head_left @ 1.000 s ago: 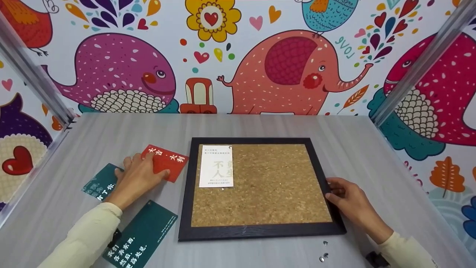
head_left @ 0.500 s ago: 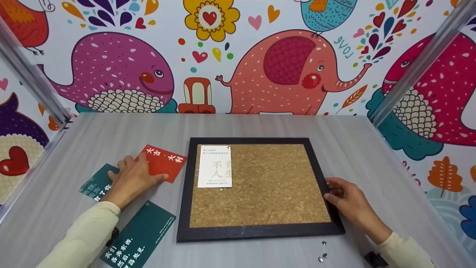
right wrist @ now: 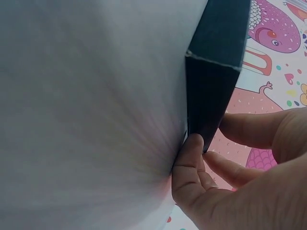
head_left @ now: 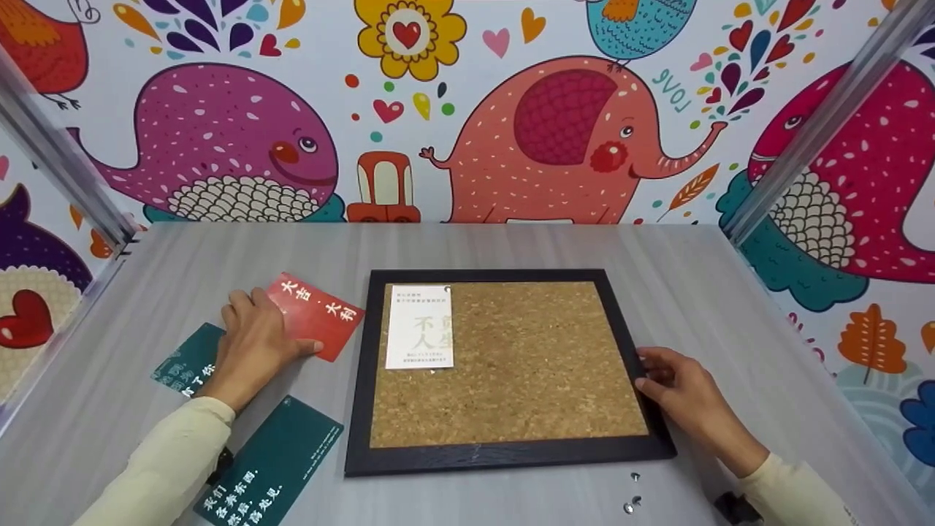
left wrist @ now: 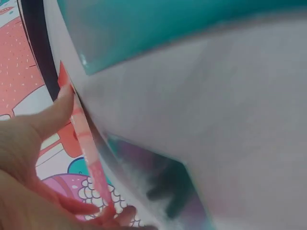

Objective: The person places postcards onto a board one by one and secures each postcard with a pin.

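My left hand (head_left: 252,340) holds a red card (head_left: 318,318) with white characters, just left of the corkboard. In the left wrist view, the thumb is at one end of the red card (left wrist: 86,141) and the fingertips at the other. My right hand (head_left: 694,398) grips the right side of the black-framed corkboard (head_left: 540,365). The right wrist view has fingers and thumb around the frame's black edge (right wrist: 211,96). A white card (head_left: 420,332) lies on the cork at upper left, with a small pin at its top right corner.
One dark green card (head_left: 188,356) lies partly behind my left hand. Another green card (head_left: 281,453) lies nearer, by the left sleeve. Several small metal thumbtacks (head_left: 630,507) sit on the table below the board's lower right corner. A patterned wall (head_left: 431,139) stands behind the table.
The fingers of my left hand have shifted to the red card's left edge, and the card has tilted and moved slightly. The right hand stays on the frame.
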The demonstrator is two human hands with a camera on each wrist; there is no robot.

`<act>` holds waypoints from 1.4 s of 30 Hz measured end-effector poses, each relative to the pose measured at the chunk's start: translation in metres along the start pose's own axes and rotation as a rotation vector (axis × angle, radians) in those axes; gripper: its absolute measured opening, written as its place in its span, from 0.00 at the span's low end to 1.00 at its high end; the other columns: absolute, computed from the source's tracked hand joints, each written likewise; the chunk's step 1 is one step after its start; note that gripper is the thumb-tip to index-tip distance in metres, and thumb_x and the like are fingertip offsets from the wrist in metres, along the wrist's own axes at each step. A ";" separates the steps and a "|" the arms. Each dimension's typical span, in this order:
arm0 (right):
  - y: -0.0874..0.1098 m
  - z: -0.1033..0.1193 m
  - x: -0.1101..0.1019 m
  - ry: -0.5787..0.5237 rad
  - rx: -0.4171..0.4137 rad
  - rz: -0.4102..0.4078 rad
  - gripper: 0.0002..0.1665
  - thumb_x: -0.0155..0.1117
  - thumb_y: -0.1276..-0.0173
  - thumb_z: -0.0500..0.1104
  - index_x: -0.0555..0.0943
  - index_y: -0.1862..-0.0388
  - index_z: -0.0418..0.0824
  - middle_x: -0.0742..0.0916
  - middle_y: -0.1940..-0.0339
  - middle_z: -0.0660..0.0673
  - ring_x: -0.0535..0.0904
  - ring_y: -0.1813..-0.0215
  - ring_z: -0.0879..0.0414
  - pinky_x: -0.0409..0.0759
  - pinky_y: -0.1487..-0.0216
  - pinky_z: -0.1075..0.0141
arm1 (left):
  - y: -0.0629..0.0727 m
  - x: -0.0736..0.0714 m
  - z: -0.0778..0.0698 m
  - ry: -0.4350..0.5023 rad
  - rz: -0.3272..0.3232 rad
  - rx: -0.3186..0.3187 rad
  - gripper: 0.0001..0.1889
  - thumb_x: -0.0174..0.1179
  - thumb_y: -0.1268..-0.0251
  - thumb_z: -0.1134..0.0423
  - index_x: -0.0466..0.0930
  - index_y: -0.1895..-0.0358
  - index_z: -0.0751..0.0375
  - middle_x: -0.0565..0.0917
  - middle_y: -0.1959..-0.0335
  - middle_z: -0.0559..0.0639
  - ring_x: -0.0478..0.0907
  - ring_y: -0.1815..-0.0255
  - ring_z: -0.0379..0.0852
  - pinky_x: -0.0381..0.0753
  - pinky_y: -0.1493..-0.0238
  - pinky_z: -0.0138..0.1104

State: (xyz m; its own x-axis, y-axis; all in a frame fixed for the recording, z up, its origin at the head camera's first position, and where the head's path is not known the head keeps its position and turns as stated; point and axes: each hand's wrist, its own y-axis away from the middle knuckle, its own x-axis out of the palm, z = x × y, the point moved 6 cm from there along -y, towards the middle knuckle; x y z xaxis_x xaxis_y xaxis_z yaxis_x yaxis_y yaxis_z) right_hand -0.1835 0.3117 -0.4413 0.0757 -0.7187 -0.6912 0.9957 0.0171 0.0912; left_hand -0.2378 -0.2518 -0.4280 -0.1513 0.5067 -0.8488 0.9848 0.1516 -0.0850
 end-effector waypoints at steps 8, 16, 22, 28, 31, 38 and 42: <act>-0.001 0.000 0.001 0.016 0.004 -0.004 0.28 0.67 0.22 0.29 0.76 0.26 0.24 0.87 0.40 0.29 0.85 0.43 0.42 0.86 0.50 0.64 | 0.002 -0.009 -0.006 0.053 -0.109 0.056 0.47 0.88 0.49 0.65 0.64 0.37 0.91 0.62 0.50 0.78 0.61 0.41 0.76 0.80 0.49 0.64; -0.001 0.000 0.000 0.017 0.000 -0.001 0.29 0.68 0.22 0.29 0.76 0.26 0.23 0.87 0.39 0.29 0.85 0.41 0.40 0.86 0.49 0.64 | 0.001 -0.009 -0.004 0.216 0.005 -0.051 0.54 0.80 0.38 0.70 0.49 0.17 0.72 0.66 0.37 0.85 0.71 0.37 0.82 0.80 0.38 0.73; -0.001 0.001 -0.001 0.007 -0.013 0.000 0.29 0.68 0.22 0.30 0.75 0.26 0.22 0.87 0.39 0.29 0.85 0.40 0.39 0.83 0.51 0.69 | -0.002 -0.011 -0.005 0.319 0.055 -0.062 0.51 0.73 0.32 0.77 0.47 0.14 0.65 0.71 0.29 0.83 0.78 0.36 0.78 0.90 0.47 0.61; -0.001 0.001 -0.001 -0.006 -0.013 0.003 0.29 0.67 0.22 0.30 0.75 0.26 0.22 0.87 0.38 0.28 0.84 0.40 0.40 0.82 0.53 0.70 | -0.001 -0.011 -0.004 0.421 0.075 -0.085 0.52 0.71 0.30 0.77 0.45 0.12 0.58 0.72 0.32 0.84 0.89 0.57 0.69 0.91 0.70 0.37; -0.002 0.001 -0.001 -0.008 -0.009 0.007 0.29 0.67 0.22 0.30 0.75 0.26 0.22 0.87 0.38 0.29 0.84 0.40 0.40 0.82 0.52 0.71 | -0.001 -0.013 -0.005 0.452 0.063 -0.082 0.53 0.70 0.28 0.77 0.43 0.11 0.56 0.71 0.31 0.82 0.88 0.51 0.71 0.90 0.70 0.35; -0.002 0.000 0.000 -0.005 -0.010 0.005 0.29 0.67 0.23 0.29 0.76 0.26 0.23 0.87 0.40 0.30 0.85 0.41 0.41 0.83 0.53 0.71 | 0.002 -0.019 -0.010 0.492 0.034 -0.052 0.53 0.67 0.26 0.78 0.42 0.10 0.53 0.69 0.27 0.79 0.81 0.37 0.77 0.91 0.66 0.35; -0.001 0.000 0.000 0.004 -0.019 0.003 0.28 0.68 0.23 0.29 0.76 0.27 0.23 0.87 0.40 0.30 0.85 0.41 0.41 0.83 0.53 0.70 | 0.004 -0.021 -0.013 0.510 0.016 -0.036 0.52 0.66 0.27 0.80 0.43 0.10 0.52 0.70 0.27 0.78 0.81 0.36 0.77 0.92 0.64 0.35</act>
State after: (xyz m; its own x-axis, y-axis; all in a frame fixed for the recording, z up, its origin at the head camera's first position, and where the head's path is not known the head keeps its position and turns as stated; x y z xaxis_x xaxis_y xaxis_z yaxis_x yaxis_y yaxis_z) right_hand -0.1850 0.3119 -0.4410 0.0789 -0.7155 -0.6942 0.9963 0.0327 0.0795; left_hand -0.2314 -0.2507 -0.4032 -0.1676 0.8578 -0.4859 0.9851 0.1649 -0.0487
